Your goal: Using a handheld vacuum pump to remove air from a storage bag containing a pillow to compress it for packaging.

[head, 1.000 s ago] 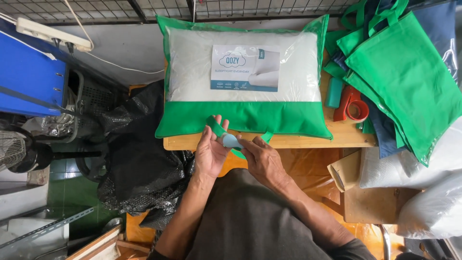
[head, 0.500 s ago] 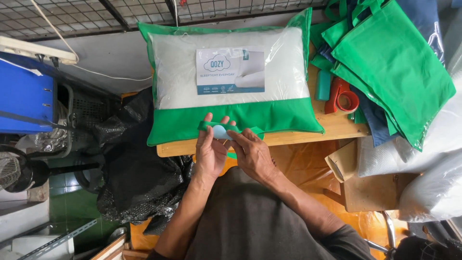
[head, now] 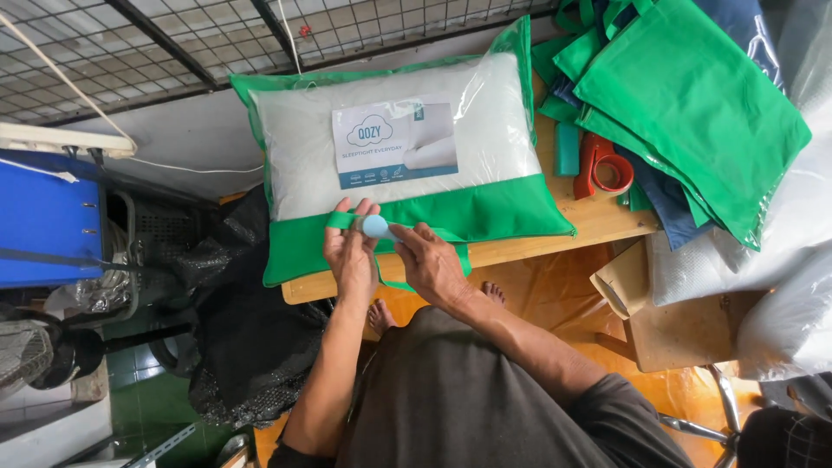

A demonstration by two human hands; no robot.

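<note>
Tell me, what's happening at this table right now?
A person is working with both bare hands at the near edge of a wooden table. The left hand and right hand together hold a small light-blue object against a green strap of a bagged white pillow. Green bags and a red tape dispenser lie to the right.

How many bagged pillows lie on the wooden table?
1. The pillow in its green-edged clear bag lies flat on the table, just beyond both hands. More may be hidden under the green bags at right.
</note>
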